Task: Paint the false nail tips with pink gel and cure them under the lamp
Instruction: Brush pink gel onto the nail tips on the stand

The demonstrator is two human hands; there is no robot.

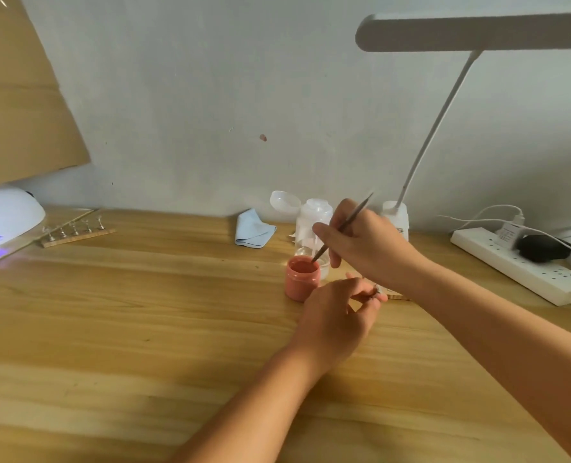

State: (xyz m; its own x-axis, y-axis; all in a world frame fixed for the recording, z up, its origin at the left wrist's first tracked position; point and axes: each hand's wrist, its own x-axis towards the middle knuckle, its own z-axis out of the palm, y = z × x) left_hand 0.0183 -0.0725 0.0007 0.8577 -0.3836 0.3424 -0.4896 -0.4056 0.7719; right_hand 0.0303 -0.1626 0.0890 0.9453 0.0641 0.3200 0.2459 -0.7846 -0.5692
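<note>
the right hand (367, 242) pinches a thin brush (342, 227) between thumb and fingers, handle slanting up and back, its tip dipped into the open pink gel jar (301, 279) on the table (143, 312). the jar holds pink gel close to the rim. just right of the jar, the left hand (337, 315) has its fingers curled, pinching a small pale piece (377, 290) too small to make out. behind the jar stands a clear bottle (312, 222) with its flip lid open. far left, a row of nail tips on stands (73, 228) sits beside the glowing curing lamp (8, 212).
</note>
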